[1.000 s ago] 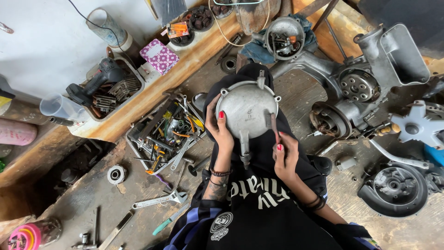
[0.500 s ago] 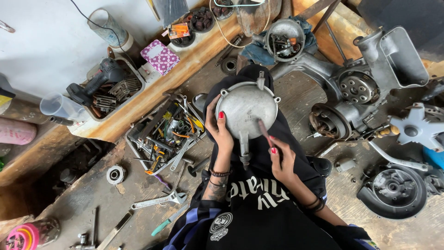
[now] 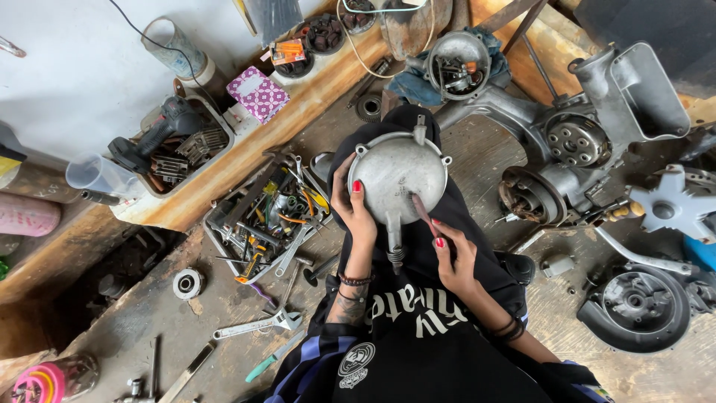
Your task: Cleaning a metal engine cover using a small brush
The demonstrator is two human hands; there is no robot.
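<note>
The round metal cover (image 3: 397, 177) sits on the person's lap, on top of black cloth, right in the middle of the messy floor. It is grey and shaped like a dome, with a short stem sticking down toward the person's body.

The left hand (image 3: 356, 213) grips the cover by its left edge — the thumb with a red nail rests on the top face and the fingers curl under the rim. The right hand (image 3: 452, 257) is closed around a thin reddish tool (image 3: 423, 213), and the tip of that tool touches the lower right part of the cover. Both wrists wear dark bands.

Just to the left of the lap is a tray of hand tools (image 3: 270, 216) — wrenches, pliers and bits all jumbled together. A silver adjustable wrench (image 3: 257, 325) lies on the floor below the tray, and a green-handled screwdriver (image 3: 272, 357) lies near it. Farther left, a black power drill (image 3: 153, 136) rests in a box on a wooden beam, near a small purple patterned box (image 3: 258, 93).

To the right is a big grey engine casing (image 3: 574, 142), well apart from the hands. A dark round engine part (image 3: 635, 307) lies on the floor at the lower right, and a pale star-shaped fan piece (image 3: 667, 205) sits above it.
</note>
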